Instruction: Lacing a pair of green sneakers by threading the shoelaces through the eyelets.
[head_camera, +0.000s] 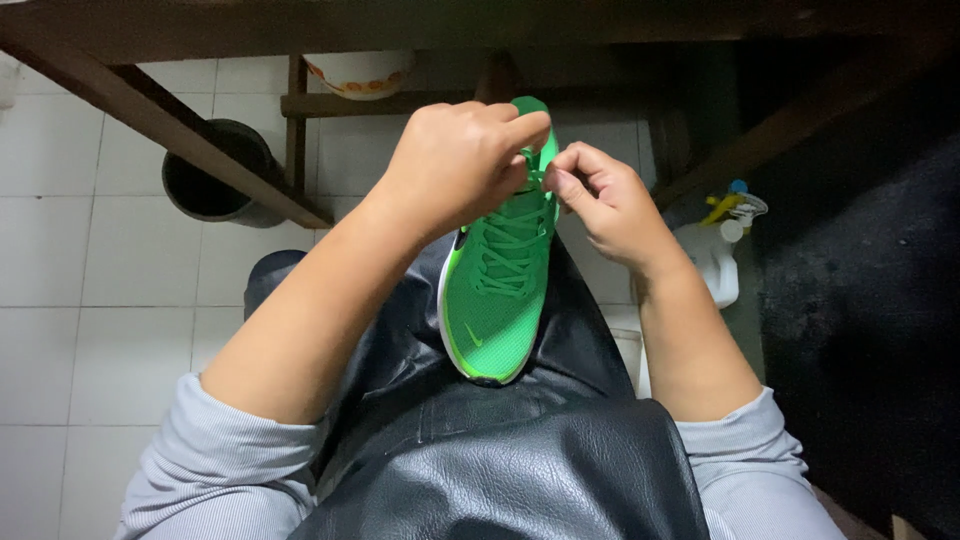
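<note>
green mesh and green laces (512, 245) make up the shoe (497, 290), which lies sole-down on a black leather-like apron (520, 470) across the person's lap, seen from the head camera looking straight down. relative to the shoe, everything else falls into place: its rounded toe points back toward the wearer's body, its heel and collar point away, toward the dark wooden frame (200, 150) beyond it. the long axis runs near and far, tilted slightly so the far end leans to the right.

both hands sit at the far end of the shoe, over the top eyelets. the left hand (462, 160) is curled almost closed over the shoe's collar, knuckles up, its thumb and forefinger pressed together at what looks like a lace end or the tongue; exactly what it grips is hidden under the fist. the right hand (605, 200) comes in from the shoe's right side, fingers folded, thumb and forefinger pinched on a green lace strand just beside the left fingertips. the two hands nearly touch above the lacing, and the left one covers more of the shoe.

left of the shoe, on the white tiled floor (90, 250), stands a dark bucket (215, 175). right of the shoe sits a white plastic jug (712, 262). beyond the shoe, a pale bowl (360, 72) rests on a wooden rail.
</note>
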